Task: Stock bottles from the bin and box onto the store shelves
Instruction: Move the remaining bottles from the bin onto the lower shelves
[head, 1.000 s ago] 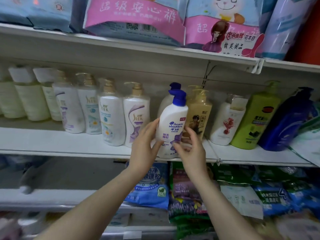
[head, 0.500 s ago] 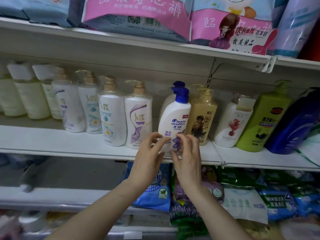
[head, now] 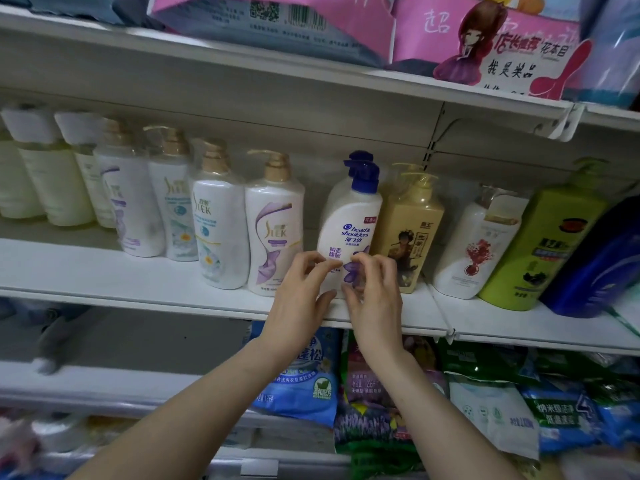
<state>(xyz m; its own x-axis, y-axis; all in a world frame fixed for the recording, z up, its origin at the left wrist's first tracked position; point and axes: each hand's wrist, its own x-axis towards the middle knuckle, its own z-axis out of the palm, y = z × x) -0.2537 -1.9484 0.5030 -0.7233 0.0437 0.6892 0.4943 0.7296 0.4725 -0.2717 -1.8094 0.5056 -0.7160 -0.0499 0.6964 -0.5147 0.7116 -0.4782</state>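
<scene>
- The Head & Shoulders bottle stands upright at the centre of the frame, near the front edge of the middle shelf.
- Its long axis runs vertically, the blue pump is on top, and the label faces the camera.
- It stands between a white SLEK bottle on its left and a tan bottle on its right.
- The left hand is at the bottle's lower left, fingers half curled with their tips on the label.
- The right hand mirrors it at the lower right.
- Whether either hand actually grips the bottle cannot be told.
</scene>
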